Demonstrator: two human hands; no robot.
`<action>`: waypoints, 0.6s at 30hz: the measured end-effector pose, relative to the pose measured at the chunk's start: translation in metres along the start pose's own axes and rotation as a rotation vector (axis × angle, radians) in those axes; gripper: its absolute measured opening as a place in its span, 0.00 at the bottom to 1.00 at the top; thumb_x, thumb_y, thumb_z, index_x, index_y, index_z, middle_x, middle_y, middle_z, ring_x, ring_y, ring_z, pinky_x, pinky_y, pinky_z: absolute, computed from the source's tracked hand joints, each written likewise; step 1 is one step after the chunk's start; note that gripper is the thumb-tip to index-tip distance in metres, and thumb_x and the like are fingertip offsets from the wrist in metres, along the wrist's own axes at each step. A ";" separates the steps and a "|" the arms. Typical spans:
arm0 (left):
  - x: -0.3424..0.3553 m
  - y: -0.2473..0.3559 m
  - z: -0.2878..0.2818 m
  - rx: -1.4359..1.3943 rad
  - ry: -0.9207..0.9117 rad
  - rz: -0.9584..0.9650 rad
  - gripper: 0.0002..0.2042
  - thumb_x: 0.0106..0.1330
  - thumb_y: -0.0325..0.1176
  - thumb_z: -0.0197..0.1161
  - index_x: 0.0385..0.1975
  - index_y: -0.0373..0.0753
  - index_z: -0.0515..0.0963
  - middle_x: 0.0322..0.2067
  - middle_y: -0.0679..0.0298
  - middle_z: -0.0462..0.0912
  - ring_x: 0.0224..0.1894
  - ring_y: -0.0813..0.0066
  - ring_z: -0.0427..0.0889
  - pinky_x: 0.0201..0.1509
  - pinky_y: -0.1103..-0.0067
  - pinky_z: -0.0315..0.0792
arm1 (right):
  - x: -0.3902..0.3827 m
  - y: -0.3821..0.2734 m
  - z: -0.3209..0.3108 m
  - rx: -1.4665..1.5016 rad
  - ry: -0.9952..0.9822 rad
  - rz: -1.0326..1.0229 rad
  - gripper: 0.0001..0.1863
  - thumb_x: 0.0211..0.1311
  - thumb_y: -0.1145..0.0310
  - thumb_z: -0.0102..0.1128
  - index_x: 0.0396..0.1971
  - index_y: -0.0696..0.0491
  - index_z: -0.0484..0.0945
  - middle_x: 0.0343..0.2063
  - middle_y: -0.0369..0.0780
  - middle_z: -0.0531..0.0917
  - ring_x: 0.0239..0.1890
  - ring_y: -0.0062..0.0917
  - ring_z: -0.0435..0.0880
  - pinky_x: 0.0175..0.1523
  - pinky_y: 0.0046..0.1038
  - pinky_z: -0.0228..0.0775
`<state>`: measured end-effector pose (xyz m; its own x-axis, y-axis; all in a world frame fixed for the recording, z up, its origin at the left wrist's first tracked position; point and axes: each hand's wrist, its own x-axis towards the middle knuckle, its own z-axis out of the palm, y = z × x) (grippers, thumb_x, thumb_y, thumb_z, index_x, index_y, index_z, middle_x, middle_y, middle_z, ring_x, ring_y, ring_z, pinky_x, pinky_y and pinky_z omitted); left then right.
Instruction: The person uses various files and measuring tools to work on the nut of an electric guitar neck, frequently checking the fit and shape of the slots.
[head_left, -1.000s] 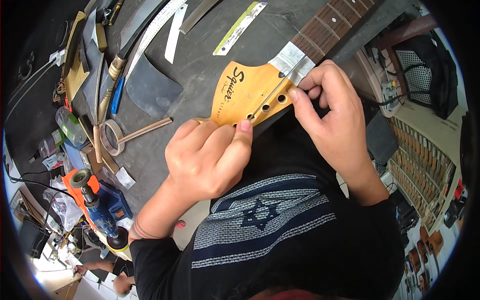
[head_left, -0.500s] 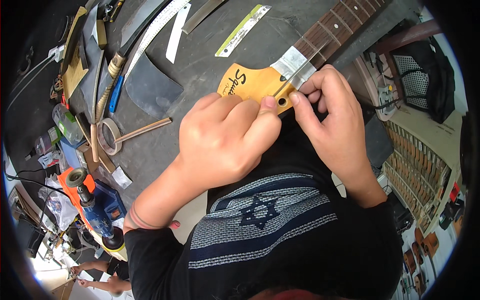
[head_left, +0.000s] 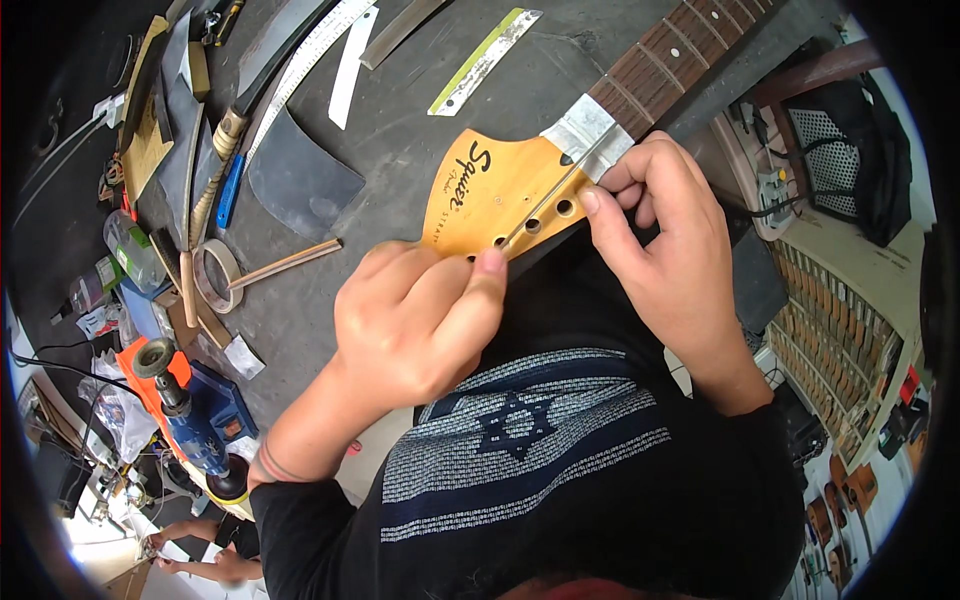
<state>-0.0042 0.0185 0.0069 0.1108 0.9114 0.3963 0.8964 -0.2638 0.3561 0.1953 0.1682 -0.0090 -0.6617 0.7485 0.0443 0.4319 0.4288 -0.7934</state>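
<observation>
A guitar neck lies aslant, its amber headstock (head_left: 475, 185) toward me and its dark fretboard (head_left: 652, 75) running to the upper right. Grey tape (head_left: 583, 128) wraps the neck where the two meet. My left hand (head_left: 425, 315) is closed round the near end of a thin metal file (head_left: 548, 200), thumb on top. The file lies across the headstock and up to the taped part, beside a row of tuner holes. My right hand (head_left: 665, 220) is closed at the neck's near side by the tape, thumb at the edge; its other fingertips are partly hidden.
On the dark bench (head_left: 370, 190) lie a grey scraper plate (head_left: 300, 170), a white ruler (head_left: 310, 60), a blue-handled cutter (head_left: 231, 190), a tape roll (head_left: 215, 272) and wooden sticks (head_left: 285, 263). An orange and blue machine (head_left: 190, 410) stands at left. Another person's arms (head_left: 200, 555) show lower left.
My left hand has moved down and left, drawing the file back along the headstock and off the fretboard. More tuner holes now show. My right hand has stayed in place.
</observation>
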 end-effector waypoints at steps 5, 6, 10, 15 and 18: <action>0.022 -0.008 0.008 -0.026 -0.012 0.044 0.16 0.57 0.17 0.76 0.46 0.33 0.87 0.27 0.63 0.83 0.25 0.63 0.83 0.29 0.68 0.73 | 0.001 -0.003 0.000 -0.001 0.002 -0.005 0.11 0.72 0.71 0.75 0.41 0.56 0.78 0.37 0.38 0.84 0.36 0.30 0.87 0.42 0.34 0.78; 0.023 -0.009 0.009 -0.024 -0.031 0.045 0.16 0.57 0.17 0.76 0.46 0.33 0.87 0.27 0.63 0.83 0.26 0.63 0.83 0.30 0.68 0.74 | 0.001 -0.002 0.001 0.007 0.007 0.011 0.11 0.72 0.71 0.75 0.41 0.56 0.78 0.37 0.38 0.84 0.36 0.30 0.87 0.42 0.34 0.78; -0.006 -0.004 0.001 0.016 -0.030 0.026 0.09 0.62 0.23 0.74 0.41 0.36 0.85 0.27 0.65 0.82 0.28 0.66 0.85 0.30 0.70 0.74 | 0.001 0.000 -0.001 -0.011 0.009 0.017 0.11 0.72 0.71 0.75 0.41 0.56 0.79 0.37 0.38 0.84 0.37 0.29 0.87 0.42 0.34 0.79; 0.035 -0.009 0.015 -0.007 0.007 0.073 0.09 0.63 0.17 0.76 0.34 0.36 0.82 0.26 0.63 0.81 0.23 0.64 0.80 0.27 0.69 0.72 | 0.002 0.000 0.001 -0.009 0.002 -0.002 0.11 0.71 0.71 0.76 0.41 0.56 0.79 0.37 0.38 0.84 0.36 0.30 0.87 0.42 0.33 0.80; 0.020 -0.006 0.011 0.001 0.002 0.060 0.09 0.62 0.17 0.77 0.34 0.36 0.83 0.25 0.64 0.80 0.22 0.65 0.80 0.26 0.68 0.71 | 0.001 0.000 0.000 -0.010 0.010 0.014 0.11 0.71 0.71 0.75 0.41 0.56 0.78 0.37 0.38 0.84 0.36 0.30 0.87 0.42 0.34 0.80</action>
<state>-0.0028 0.0417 0.0035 0.1632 0.8934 0.4186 0.8888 -0.3173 0.3307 0.1948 0.1687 -0.0095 -0.6491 0.7597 0.0393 0.4474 0.4230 -0.7879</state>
